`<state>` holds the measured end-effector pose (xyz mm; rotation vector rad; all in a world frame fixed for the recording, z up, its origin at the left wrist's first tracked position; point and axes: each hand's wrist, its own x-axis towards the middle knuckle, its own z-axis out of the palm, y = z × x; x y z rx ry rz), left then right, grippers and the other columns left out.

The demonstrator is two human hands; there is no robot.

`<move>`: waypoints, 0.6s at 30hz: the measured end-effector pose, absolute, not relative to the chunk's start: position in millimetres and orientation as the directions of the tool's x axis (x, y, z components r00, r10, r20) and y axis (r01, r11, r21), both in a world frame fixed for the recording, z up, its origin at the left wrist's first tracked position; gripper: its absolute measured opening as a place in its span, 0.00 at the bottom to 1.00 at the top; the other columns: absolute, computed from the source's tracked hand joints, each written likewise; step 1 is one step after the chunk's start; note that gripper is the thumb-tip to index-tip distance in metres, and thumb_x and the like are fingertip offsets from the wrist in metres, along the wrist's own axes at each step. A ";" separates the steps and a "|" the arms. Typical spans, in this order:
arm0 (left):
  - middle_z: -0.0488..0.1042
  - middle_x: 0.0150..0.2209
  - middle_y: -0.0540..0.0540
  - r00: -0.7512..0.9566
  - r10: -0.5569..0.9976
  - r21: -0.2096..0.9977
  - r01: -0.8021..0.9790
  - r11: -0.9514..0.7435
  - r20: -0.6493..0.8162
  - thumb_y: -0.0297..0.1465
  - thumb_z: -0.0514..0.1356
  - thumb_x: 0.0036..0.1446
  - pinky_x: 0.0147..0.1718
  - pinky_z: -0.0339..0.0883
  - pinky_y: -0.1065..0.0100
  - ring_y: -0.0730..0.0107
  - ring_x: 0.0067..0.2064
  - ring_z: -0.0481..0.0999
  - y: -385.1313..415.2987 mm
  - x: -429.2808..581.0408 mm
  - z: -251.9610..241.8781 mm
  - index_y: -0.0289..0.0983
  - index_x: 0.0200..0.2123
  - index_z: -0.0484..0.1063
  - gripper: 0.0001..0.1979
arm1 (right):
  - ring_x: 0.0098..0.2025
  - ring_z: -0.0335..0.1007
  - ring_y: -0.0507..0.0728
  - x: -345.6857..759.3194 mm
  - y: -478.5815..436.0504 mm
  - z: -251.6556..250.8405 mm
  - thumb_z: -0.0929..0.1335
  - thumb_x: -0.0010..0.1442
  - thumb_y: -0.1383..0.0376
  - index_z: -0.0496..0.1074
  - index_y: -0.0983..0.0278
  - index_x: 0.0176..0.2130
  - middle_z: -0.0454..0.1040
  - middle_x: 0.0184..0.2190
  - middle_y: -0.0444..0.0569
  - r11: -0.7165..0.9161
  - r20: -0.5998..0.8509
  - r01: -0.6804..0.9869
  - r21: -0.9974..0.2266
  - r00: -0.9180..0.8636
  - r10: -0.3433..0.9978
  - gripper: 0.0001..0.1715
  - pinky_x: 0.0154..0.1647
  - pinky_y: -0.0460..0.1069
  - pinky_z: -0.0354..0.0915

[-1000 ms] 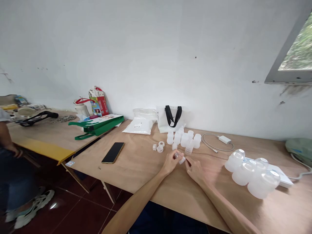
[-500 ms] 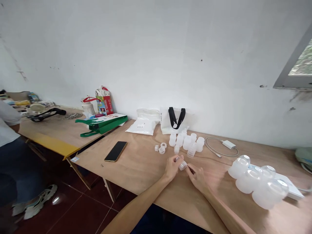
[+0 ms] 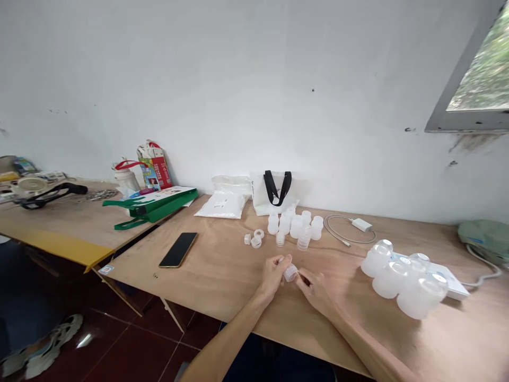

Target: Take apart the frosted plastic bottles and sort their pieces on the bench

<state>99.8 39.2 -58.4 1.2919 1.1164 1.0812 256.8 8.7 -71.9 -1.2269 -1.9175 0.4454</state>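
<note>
Between my left hand (image 3: 272, 276) and my right hand (image 3: 314, 293) is a small translucent plastic cylinder (image 3: 290, 272), held up just above the plywood table (image 3: 222, 286). The fingers of both hands close around it, and my left fingers hide one end. Beyond my hands stand several frosted plastic bottles (image 3: 296, 225). To their left lie several small translucent rings (image 3: 254, 240). My hands touch neither group.
A black smartphone (image 3: 178, 250) lies to the left. Large clear cups (image 3: 401, 281) sit upside down on a white box at right, near a white charger with cable (image 3: 361, 225). A white bag (image 3: 270, 193) and plastic packets stand at the back. A co-worker's shoe (image 3: 43, 345) shows on the floor.
The whole view has swung slightly, so the table sits further left. My hands stay close together around the cylinder. The co-worker's body has left the frame, leaving a leg and shoe.
</note>
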 end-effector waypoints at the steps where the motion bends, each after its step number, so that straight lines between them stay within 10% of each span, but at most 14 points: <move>1: 0.58 0.17 0.55 0.142 0.990 0.999 0.034 -0.010 0.005 0.54 0.59 0.55 0.16 0.46 0.72 0.78 0.17 0.55 39.8 100.0 -57.3 0.38 0.21 0.62 0.26 | 0.20 0.61 0.54 256.8 8.2 -71.4 0.59 0.67 0.53 0.63 0.57 0.22 0.67 0.18 0.43 0.475 0.452 0.625 -0.620 -0.209 0.867 0.24 0.26 0.49 0.58; 11: 0.57 0.19 0.56 -0.066 0.981 0.966 0.199 -0.165 0.181 0.46 0.64 0.51 0.22 0.48 0.74 0.78 0.22 0.55 78.6 77.2 -52.7 0.38 0.19 0.57 0.23 | 0.24 0.69 0.53 273.4 17.9 -83.9 0.58 0.68 0.67 0.66 0.60 0.28 0.72 0.22 0.45 0.630 0.675 0.755 -0.182 -0.369 0.638 0.17 0.26 0.48 0.52; 18: 0.66 0.24 0.55 0.026 0.948 0.914 0.259 -0.313 0.317 0.47 0.63 0.55 0.26 0.55 0.74 0.75 0.26 0.62 91.7 51.9 -24.7 0.38 0.28 0.69 0.18 | 0.28 0.72 0.56 278.0 27.9 -74.7 0.58 0.71 0.60 0.71 0.59 0.31 0.77 0.27 0.45 0.458 0.436 0.756 -0.468 -0.254 0.863 0.20 0.31 0.48 0.61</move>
